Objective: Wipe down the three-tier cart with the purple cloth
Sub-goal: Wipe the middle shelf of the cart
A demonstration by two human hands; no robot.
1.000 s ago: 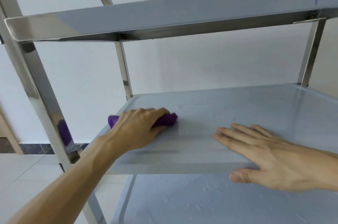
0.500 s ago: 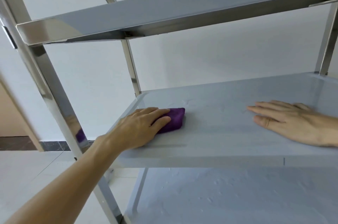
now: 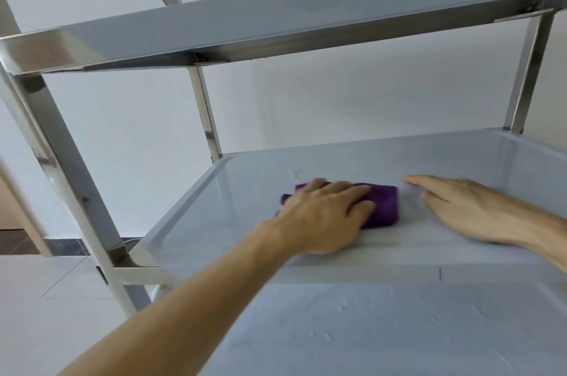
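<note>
Head view: the left hand (image 3: pixel 325 216) has slid the purple cloth (image 3: pixel 382 205) from the left edge toward the middle of the cart's (image 3: pixel 76 185) middle shelf (image 3: pixel 337 160), fingers flat and pressing it down. Beside it rests the right hand (image 3: pixel 472 210), fingers straight, holding nothing. So this tier is probably half wiped. Soft folded terry on smooth grey sheet; shiny steel posts.

folded purple cloth (image 3: pixel 383 205) lies flat on the steel three-tier cart's (image 3: pixel 337 148) grey middle shelf.
</note>
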